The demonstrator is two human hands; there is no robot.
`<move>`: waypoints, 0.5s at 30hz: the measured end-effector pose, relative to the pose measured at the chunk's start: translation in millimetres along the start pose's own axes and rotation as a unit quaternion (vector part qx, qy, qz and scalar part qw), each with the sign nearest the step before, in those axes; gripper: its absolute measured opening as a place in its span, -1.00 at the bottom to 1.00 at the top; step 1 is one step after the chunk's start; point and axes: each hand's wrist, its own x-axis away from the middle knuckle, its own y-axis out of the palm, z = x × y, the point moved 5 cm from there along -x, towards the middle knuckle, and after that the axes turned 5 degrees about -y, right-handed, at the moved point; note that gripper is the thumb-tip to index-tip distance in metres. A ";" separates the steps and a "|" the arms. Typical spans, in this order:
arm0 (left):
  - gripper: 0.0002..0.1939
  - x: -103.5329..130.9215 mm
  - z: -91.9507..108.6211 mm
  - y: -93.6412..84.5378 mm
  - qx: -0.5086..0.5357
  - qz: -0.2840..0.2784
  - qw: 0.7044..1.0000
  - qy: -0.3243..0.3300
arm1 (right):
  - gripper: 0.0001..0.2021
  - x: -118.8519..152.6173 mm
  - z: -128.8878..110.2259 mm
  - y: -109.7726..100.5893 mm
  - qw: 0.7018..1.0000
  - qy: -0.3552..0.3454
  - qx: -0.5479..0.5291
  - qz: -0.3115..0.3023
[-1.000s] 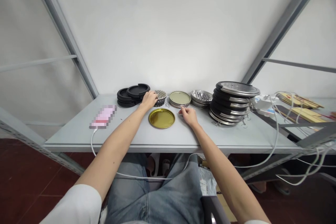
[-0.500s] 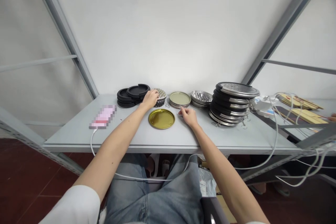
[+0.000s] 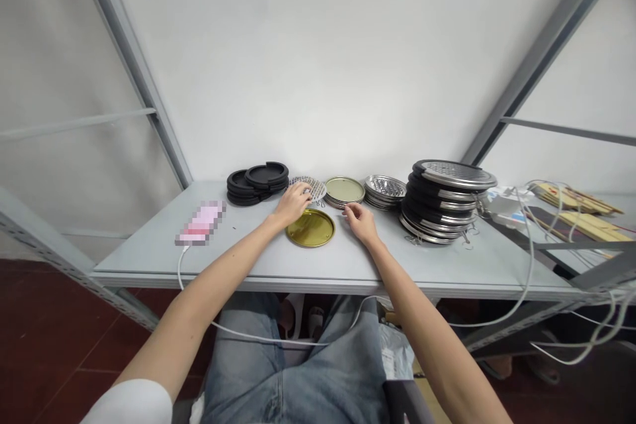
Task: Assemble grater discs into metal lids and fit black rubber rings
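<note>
My left hand (image 3: 294,204) is closed on the edge of a round, light patterned disc (image 3: 317,191), just behind a shiny gold round lid (image 3: 311,228) that lies flat on the table. The fingers cover part of the disc, and the hand partly hides the lid's rear left edge. To the right of the lid, my right hand (image 3: 362,224) rests with its fingers curled in, nothing visible in them. Directly behind it stands a short stack of pale green-topped round lids (image 3: 344,189). Small metal hooks (image 3: 322,203) lie next to that stack.
Black round rings (image 3: 267,174) are piled at back left. Silver textured discs (image 3: 385,185) sit behind my right hand, beside a tall stack of black-rimmed metal discs (image 3: 450,202). A phone (image 3: 201,222) with a white cable lies left. Cables (image 3: 530,258) hang at right.
My left hand has drawn the patterned disc off its pile, moving slightly right and toward me. My right hand stays beside the gold lid. The whole view has shifted a little.
</note>
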 end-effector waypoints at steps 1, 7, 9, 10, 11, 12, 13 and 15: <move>-0.85 6.7 5.2 -1.2 0.009 0.012 1.000 0.013 | -0.66 -0.2 0.2 0.2 1.000 -0.004 -0.008 0.002; -0.85 47.0 35.1 -11.1 0.059 0.031 0.996 0.061 | -0.71 -0.1 1.7 0.2 1.000 -0.002 0.002 0.001; -0.86 57.7 39.5 -16.3 0.077 0.041 0.995 0.056 | -0.72 0.3 1.6 0.6 1.000 0.002 0.000 -0.003; -0.87 62.2 40.2 -18.7 0.086 0.048 0.994 0.050 | -0.72 0.5 1.2 0.9 1.000 0.003 0.000 -0.004; -0.88 66.0 39.7 -20.9 0.094 0.058 0.993 0.040 | -0.72 0.5 0.6 1.2 1.000 0.002 0.003 -0.005; -0.89 69.1 38.5 -23.0 0.101 0.068 0.992 0.028 | -0.72 0.5 -0.2 1.5 1.000 0.000 0.009 -0.005; -0.90 71.6 36.9 -24.7 0.107 0.079 0.991 0.016 | -0.71 0.4 -1.3 1.7 1.000 -0.003 0.016 -0.005; -0.91 75.1 33.6 -26.8 0.117 0.094 0.989 -0.003 | -0.69 0.3 -4.1 1.9 1.000 -0.010 0.028 -0.004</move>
